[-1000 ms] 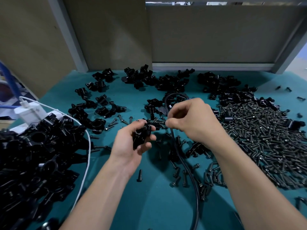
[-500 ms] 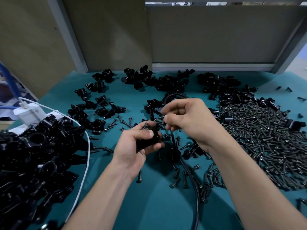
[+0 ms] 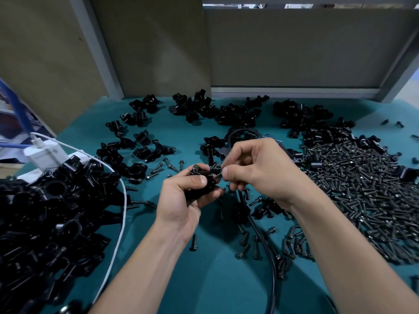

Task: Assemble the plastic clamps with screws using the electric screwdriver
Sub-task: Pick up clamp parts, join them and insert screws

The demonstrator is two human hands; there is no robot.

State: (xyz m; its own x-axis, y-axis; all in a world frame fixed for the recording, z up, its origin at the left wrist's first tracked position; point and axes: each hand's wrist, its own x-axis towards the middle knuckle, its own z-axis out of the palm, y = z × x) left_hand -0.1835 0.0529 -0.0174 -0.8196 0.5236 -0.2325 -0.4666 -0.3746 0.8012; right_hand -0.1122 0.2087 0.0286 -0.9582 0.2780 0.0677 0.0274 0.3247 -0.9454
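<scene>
Teal table, beige partition walls

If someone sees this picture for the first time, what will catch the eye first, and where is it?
First, the two hands in the middle: the left hand grips a black clamp while the right hand pinches a small screw close to it. Next, the big heap of clamps at the left edge of the teal table, and the wide spread of screws on the right.
</scene>
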